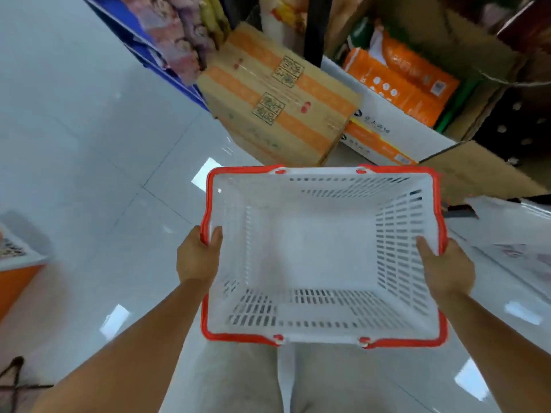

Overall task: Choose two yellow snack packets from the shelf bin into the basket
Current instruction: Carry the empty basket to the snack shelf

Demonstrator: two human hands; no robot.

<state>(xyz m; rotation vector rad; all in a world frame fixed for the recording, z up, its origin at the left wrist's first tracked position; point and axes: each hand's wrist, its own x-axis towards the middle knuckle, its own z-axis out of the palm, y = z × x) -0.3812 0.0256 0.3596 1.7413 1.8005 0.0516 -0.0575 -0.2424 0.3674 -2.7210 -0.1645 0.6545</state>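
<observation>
Step in hand: carrying, before any pick. We hold the basket (313, 251) out in front at waist height, over the tiled floor. The left hand (196, 257) grips its left red rim and the right hand (447, 266) grips its right rim, each with the thumb hooked inside. Both hands are occupied.

Basket contents: nothing. The white slotted bottom and walls are bare, so we count zero of two packets placed.

Other containers ahead:
- A closed orange-striped carton (277, 96) sits on the floor just beyond the basket.
- A white carton (396, 126) sits beside it, to its right.
- An open brown carton (477, 46) behind that holds orange packs (402, 76).
- A blue shelf edge (167, 73) at upper left carries pinkish packets (176, 34).

We cannot pick out the yellow snack packets or the shelf bin with certainty. The frame is blurred, with only a yellowish strip at the top edge.

Next move, as we judge it: look up to find the bin. Then free one hand, carrying the basket with the other or setting it down.
</observation>
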